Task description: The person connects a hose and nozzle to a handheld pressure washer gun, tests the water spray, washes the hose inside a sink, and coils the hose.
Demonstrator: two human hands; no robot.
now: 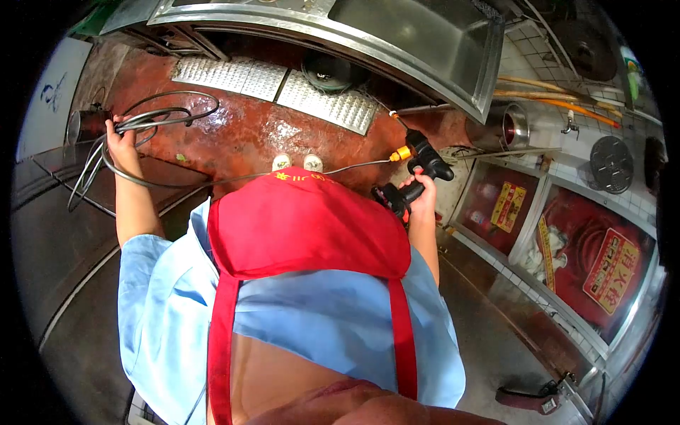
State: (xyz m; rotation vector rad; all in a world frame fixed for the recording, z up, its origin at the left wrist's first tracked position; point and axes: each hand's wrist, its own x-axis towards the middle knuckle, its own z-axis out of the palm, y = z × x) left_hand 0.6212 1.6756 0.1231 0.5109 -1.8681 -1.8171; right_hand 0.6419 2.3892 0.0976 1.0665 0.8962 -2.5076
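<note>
On the left, my left hand (122,145) is closed around loose loops of a thin grey hose (166,113). From those loops the hose runs across in front of my red apron (304,227) to a yellow connector (401,154). That connector joins a black spray gun (429,161) on the right. My right hand (423,193) is wrapped around the gun's grip, whose lower part is bulky and black. My fingers partly hide the grip.
Ahead stands a steel sink counter (418,53), with metal studded plates (329,103) and a round basin (327,74) below. The red floor (234,142) looks wet. Glass-fronted fire hose cabinets (595,262) line the right. A dark metal surface (64,198) is at left.
</note>
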